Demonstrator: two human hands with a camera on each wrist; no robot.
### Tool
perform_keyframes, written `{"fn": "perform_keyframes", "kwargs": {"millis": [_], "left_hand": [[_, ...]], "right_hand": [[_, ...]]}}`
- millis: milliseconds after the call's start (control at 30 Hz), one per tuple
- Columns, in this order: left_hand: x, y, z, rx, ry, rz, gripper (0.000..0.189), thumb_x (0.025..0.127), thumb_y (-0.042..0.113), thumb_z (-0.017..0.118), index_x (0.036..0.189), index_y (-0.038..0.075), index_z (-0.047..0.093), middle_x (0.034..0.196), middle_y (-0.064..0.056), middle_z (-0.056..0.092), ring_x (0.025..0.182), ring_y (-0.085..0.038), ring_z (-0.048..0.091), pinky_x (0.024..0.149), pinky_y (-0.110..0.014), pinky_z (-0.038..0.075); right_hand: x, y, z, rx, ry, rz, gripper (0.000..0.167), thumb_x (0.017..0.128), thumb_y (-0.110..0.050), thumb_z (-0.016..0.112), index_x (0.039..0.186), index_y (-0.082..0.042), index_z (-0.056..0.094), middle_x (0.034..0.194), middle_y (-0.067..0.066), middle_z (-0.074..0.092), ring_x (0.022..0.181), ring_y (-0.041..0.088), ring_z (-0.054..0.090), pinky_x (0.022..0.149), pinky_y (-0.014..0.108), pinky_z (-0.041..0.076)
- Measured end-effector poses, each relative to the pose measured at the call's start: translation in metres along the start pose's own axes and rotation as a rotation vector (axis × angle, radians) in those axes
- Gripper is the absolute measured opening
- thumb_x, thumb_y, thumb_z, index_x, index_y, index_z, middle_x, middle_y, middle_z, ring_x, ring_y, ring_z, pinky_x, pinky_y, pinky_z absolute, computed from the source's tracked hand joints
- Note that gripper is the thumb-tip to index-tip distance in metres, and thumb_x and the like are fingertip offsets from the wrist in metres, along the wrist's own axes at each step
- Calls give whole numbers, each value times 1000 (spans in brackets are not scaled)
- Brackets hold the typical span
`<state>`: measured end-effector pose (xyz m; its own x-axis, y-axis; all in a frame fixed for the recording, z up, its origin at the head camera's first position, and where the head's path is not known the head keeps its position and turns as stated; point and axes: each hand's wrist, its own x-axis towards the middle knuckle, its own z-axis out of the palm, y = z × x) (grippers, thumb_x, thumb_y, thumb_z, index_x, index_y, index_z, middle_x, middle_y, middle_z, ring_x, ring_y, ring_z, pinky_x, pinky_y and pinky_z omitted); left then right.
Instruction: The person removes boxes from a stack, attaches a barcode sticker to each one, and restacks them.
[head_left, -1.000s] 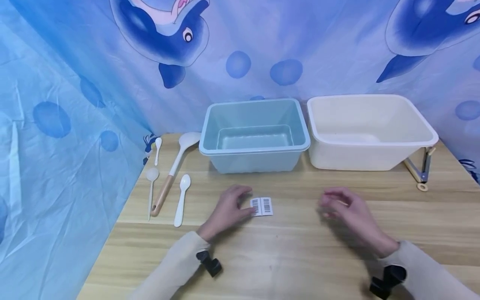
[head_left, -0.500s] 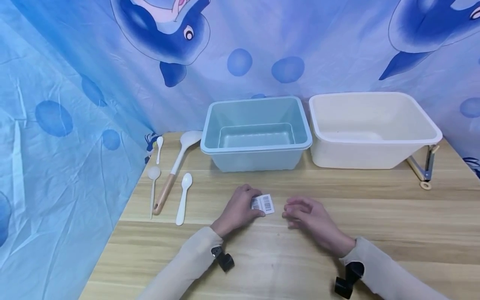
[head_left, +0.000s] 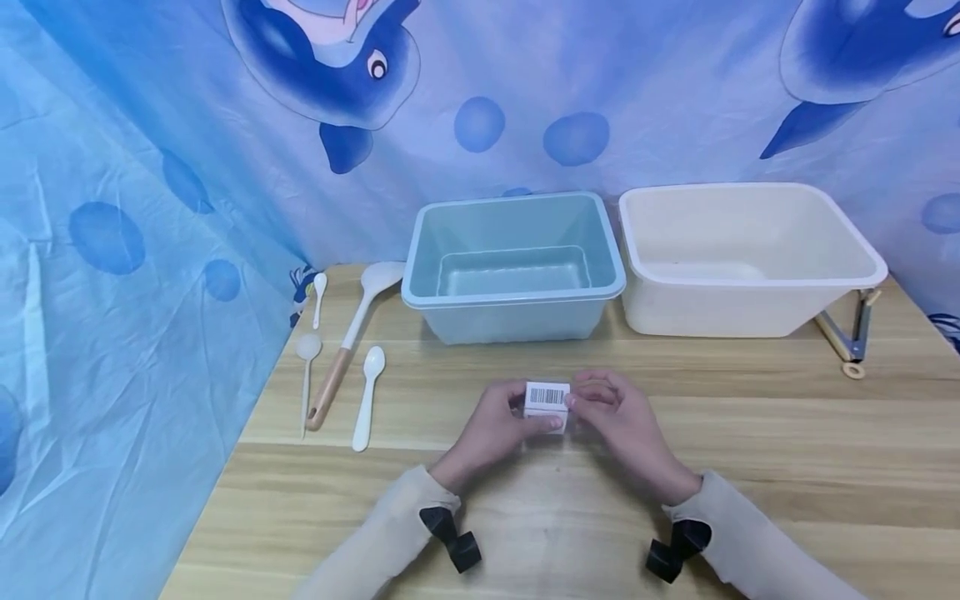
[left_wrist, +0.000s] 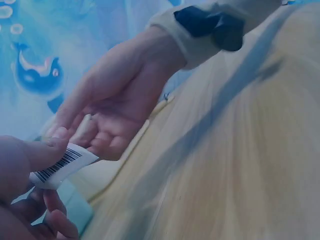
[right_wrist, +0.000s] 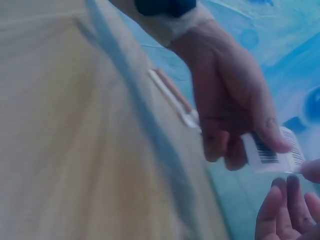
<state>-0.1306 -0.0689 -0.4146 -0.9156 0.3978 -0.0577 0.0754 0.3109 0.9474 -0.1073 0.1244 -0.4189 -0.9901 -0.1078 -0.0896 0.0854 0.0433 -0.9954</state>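
A small white card or label with printed barcodes [head_left: 547, 396] has a crease across its middle and is held between both hands, in front of the blue bin. My left hand [head_left: 498, 425] pinches it from the left, with the thumb across its lower half. From the right, my right hand [head_left: 622, 425] pinches its edge between thumb and fingers. The left wrist view shows the label [left_wrist: 65, 164] bent, with the right thumb at its upper edge. Seen by the right wrist camera, the left thumb lies over the label's face [right_wrist: 265, 156].
Behind the hands stand a light blue bin [head_left: 513, 319] and a white bin [head_left: 705, 310]. On the left lie a ladle [head_left: 352, 329] with a wooden-look handle and several white spoons, one nearest the hands [head_left: 365, 404]. A hinged metal tool [head_left: 851, 337] lies by the white bin.
My right hand has moved left to the label and taken hold of its edge. The left hand has shifted slightly right, and the label has turned so its crease runs sideways.
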Motion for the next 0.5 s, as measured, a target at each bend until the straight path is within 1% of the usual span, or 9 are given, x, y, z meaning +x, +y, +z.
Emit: {"fn": "perform_keyframes", "kwargs": {"millis": [33,133,267,333,400,433,500], "left_hand": [[-1,3,1,-10,1,7,32,79,16,79,108,7,69,99,-6,72,83,-11,64,72,-24,54],[-6,9,4,-39,22,26,30,80,15,78,107,7,70,96,-7,72,81,-12,63,69,-23,53],[-10,16,3,-89,76,66,21,84,12,73,104,5,69,93,-12,70,79,-12,62,65,-22,52],[-12,19,3,-113,106,82,18,85,10,72,101,3,68,93,-15,70,80,-11,64,66,-22,52],[-12,22,2,-126,132,91,17,84,10,72,100,4,68,94,-14,70,81,-10,64,67,-21,52],[-11,22,2,-131,146,98,17,84,11,73,99,4,69,94,-14,70,81,-10,64,69,-22,52],[-10,24,4,-136,167,123,17,84,11,74,98,4,69,94,-14,71,82,-9,64,72,-23,53]], "right_hand": [[0,-3,-1,-7,7,-27,39,89,-11,69,121,2,52,106,17,68,87,10,70,77,34,59],[0,-10,-7,-34,15,-102,34,88,-6,68,117,3,53,99,14,69,83,10,70,75,35,60],[0,-19,-13,-86,38,-176,30,88,-3,67,114,4,54,99,16,68,84,9,69,73,31,60],[-1,-24,-14,-133,70,-234,28,87,-2,67,112,3,56,100,16,67,86,6,67,74,26,58],[-1,-29,-14,-191,111,-342,24,85,0,69,107,1,60,99,13,67,87,5,65,73,22,57],[-1,-32,-14,-235,131,-417,22,84,2,71,104,0,63,97,12,67,86,6,64,72,20,56],[0,-38,-14,-358,164,-593,20,79,4,75,95,-4,67,91,6,68,83,7,61,70,16,53]]}}
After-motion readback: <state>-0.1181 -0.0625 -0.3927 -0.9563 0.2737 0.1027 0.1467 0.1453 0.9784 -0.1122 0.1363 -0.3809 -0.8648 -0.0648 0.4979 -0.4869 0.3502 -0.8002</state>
